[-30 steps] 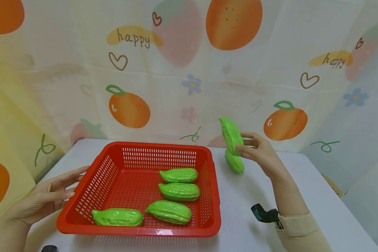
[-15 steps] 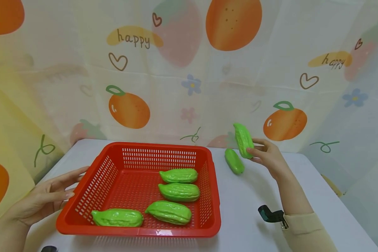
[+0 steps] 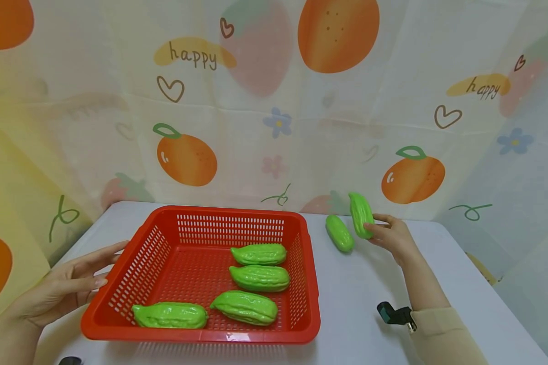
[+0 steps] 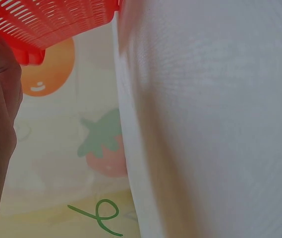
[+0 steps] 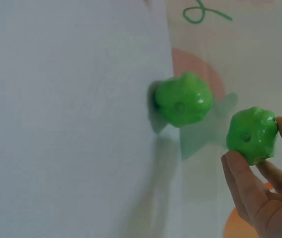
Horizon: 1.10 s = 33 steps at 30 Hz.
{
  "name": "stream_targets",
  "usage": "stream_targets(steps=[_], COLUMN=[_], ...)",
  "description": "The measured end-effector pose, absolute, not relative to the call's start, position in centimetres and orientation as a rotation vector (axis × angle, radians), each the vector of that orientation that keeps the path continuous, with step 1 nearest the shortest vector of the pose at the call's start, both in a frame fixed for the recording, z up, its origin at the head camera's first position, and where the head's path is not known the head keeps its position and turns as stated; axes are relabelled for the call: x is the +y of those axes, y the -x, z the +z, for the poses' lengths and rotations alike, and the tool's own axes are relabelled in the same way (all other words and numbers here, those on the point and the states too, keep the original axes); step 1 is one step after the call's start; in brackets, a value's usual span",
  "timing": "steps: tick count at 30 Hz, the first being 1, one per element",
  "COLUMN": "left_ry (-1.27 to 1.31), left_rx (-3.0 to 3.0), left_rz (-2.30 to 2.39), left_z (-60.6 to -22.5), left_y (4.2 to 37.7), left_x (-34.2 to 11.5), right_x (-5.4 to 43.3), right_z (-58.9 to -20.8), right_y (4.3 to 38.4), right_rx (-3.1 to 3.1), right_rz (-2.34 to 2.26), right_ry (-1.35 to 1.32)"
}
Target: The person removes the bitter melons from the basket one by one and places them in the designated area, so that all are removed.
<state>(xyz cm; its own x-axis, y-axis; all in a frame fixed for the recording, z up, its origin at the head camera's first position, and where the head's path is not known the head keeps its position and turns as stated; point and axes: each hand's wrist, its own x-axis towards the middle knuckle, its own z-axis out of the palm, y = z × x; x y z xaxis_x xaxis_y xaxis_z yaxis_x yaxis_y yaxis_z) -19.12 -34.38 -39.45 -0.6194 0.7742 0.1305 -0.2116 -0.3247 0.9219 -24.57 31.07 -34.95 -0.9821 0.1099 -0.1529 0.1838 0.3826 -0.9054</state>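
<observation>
My right hand [image 3: 395, 238] pinches a light green bitter melon [image 3: 361, 215] by its lower end, thumb on one side and fingers on the other. The melon stands nearly upright over the back right of the table, a gap showing below it in the right wrist view. Just left of it, a second bitter melon [image 3: 340, 233] lies on the table. My left hand [image 3: 68, 284] holds the left rim of a red plastic basket [image 3: 201, 334], thumb at the rim and fingers along the outside. In the basket lie several bitter melons [image 3: 260, 278], mostly toward the right and front.
The white table [image 3: 438, 274] ends at a fabric backdrop [image 3: 274, 152] printed with fruit. A dark camera mount [image 3: 395, 314] juts from the right sleeve, and another dark piece [image 3: 70, 360] shows at the bottom left.
My right hand has carried its bitter melon rightward and down, from above the melon on the table to beside it. My left hand and the basket stay where they were.
</observation>
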Motion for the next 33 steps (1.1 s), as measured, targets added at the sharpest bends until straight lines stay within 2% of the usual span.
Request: stream_targets(steps=[12, 33], left_ry=[-0.754, -0.769], left_rx=[1.28, 1.256], left_rz=[1.979, 1.942], left_z=[-39.1, -39.0], left_y=[19.1, 19.3], left_x=[-34.3, -34.5], right_x=[32.2, 32.3], right_z=[-37.1, -38.1], right_y=[24.8, 24.9], right_rx=[2.544, 2.528], right_rz=[-1.596, -1.528], right_ry=[-0.392, -0.472])
